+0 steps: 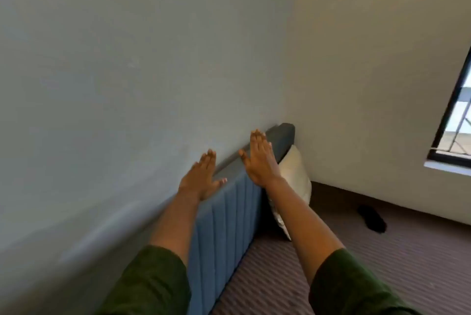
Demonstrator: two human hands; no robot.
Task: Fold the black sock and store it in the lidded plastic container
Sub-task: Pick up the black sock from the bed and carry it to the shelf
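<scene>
The black sock (372, 218) lies flat on the striped bedcover at the right, well away from both hands. My left hand (201, 176) is stretched out flat, palm down, in front of the pale wall and the top of the blue headboard, holding nothing. My right hand (260, 159) is held out the same way, a little higher and further right, over the headboard's top edge and near the white pillow. Both hands are empty with fingers extended. No lidded plastic container appears in this view.
A blue padded headboard (229, 218) runs along the wall. A white pillow (295, 182) leans against it in the corner. The bed's striped brown cover (382, 263) fills the lower right. A barred window (456, 121) is at the right edge.
</scene>
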